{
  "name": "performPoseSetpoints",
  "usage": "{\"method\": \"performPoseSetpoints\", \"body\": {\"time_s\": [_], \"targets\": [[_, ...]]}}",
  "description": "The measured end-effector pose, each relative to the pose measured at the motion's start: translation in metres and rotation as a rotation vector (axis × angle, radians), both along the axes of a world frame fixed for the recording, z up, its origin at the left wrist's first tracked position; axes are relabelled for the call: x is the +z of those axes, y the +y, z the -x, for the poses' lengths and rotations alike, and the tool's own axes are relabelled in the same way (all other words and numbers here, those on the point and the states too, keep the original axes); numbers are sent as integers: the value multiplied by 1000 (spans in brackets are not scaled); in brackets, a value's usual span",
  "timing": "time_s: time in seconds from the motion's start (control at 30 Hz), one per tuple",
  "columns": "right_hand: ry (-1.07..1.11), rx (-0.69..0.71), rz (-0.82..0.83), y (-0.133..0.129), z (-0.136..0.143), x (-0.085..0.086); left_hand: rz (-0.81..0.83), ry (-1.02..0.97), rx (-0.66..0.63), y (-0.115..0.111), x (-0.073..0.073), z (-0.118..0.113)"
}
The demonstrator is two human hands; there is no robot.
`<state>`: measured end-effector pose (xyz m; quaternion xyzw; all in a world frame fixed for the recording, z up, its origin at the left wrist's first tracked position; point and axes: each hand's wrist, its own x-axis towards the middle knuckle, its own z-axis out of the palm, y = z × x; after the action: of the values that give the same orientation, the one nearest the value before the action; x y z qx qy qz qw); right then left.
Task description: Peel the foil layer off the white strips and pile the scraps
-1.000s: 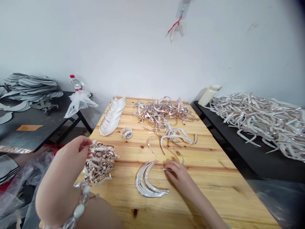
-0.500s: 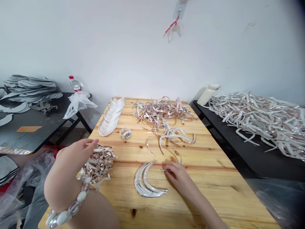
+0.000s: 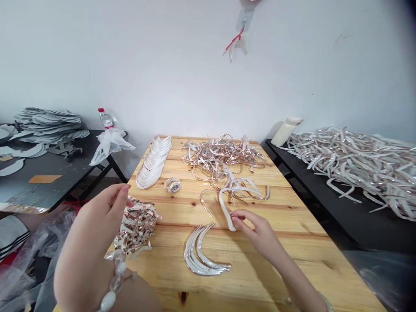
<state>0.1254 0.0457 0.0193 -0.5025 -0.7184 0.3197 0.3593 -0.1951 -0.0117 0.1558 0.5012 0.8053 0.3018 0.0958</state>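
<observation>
My right hand (image 3: 251, 223) pinches the near end of a curved white strip (image 3: 224, 206) between thumb and fingertips. The strip's far end runs into a loose tangle of white and rose-gold strips (image 3: 224, 151). In front of it lies a neat fan of silvery curved strips (image 3: 199, 253) on the wooden table (image 3: 286, 268). My left hand (image 3: 104, 212), with a beaded bracelet (image 3: 117, 277), is raised beside a heap of shiny copper-coloured scraps (image 3: 141, 225). Its thumb and fingers are pressed together; whatever is between them is hidden.
A row of overlapping white curved pieces (image 3: 154, 162) and a wristwatch (image 3: 172, 185) rest on the table's left side. Dark side tables bear stacked grey pieces (image 3: 48, 125) and a bottle (image 3: 105, 119) left, a large strip pile (image 3: 364, 169) and a pale roll (image 3: 286, 132) right.
My right hand has moved slightly up and right and now grips a white strip's end, which has been drawn nearer. My left hand has shifted a little left, staying by the scraps.
</observation>
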Motion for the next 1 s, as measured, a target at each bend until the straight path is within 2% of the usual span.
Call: {"method": "performPoseSetpoints", "body": {"time_s": [0.1, 0.2, 0.3, 0.4, 0.6, 0.67, 0.73, 0.8, 0.9, 1.0], "targets": [[296, -33, 16, 6, 7, 38, -30, 23, -132, 8, 0, -27], [576, -20, 45, 7, 19, 70, -114, 7, -488, 13, -2, -64], [682, 74, 80, 3, 32, 89, -213, -17, -796, 14, -6, -99], [695, 174, 153, -1, 42, 96, -298, -21, -926, 16, -9, -119], [965, 363, 430, 6, 45, 96, -300, -117, -1041, 27, -11, -118], [1028, 421, 486, 9, 43, 97, -321, -118, -1019, 32, -13, -118], [1042, 444, 516, 10, 41, 98, -358, -74, -936, 37, -17, -122], [1021, 442, 504, 11, 39, 98, -365, -60, -831, 41, -20, -129], [907, 426, 364, 13, 36, 97, -315, -170, -721, 44, -21, -137], [727, 342, 198, 16, 36, 94, -272, -317, -744, 45, -21, -141]]}}
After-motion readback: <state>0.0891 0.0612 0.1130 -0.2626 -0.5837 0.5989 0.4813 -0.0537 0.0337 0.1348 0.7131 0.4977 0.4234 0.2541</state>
